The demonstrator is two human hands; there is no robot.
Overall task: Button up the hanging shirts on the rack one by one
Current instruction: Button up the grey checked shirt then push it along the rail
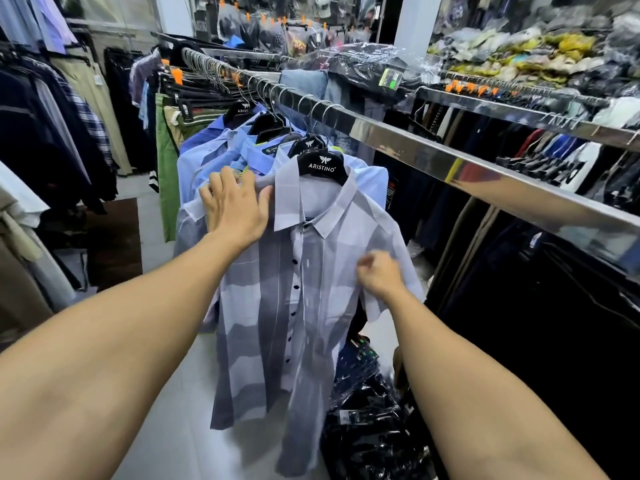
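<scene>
A grey and white block-striped shirt (pixel 311 306) with dark buttons hangs at the front of the row on a black hanger (pixel 322 164), from a shiny metal rail (pixel 433 150). Its front panels lie together, with a line of dark buttons showing down the placket. My left hand (pixel 235 206) lies flat with straight fingers on the shirt's left shoulder. My right hand (pixel 379 273) has curled fingers and pinches the cloth at the shirt's right side, near the sleeve. Several blue shirts (pixel 221 150) hang close behind it on the same rail.
Dark trousers (pixel 519 289) hang under the rail on the right. Plastic-wrapped dark garments (pixel 374 410) are piled on the floor under the shirt. More clothes hang along the left wall (pixel 52 133). A pale tiled aisle (pixel 156 427) runs between the racks.
</scene>
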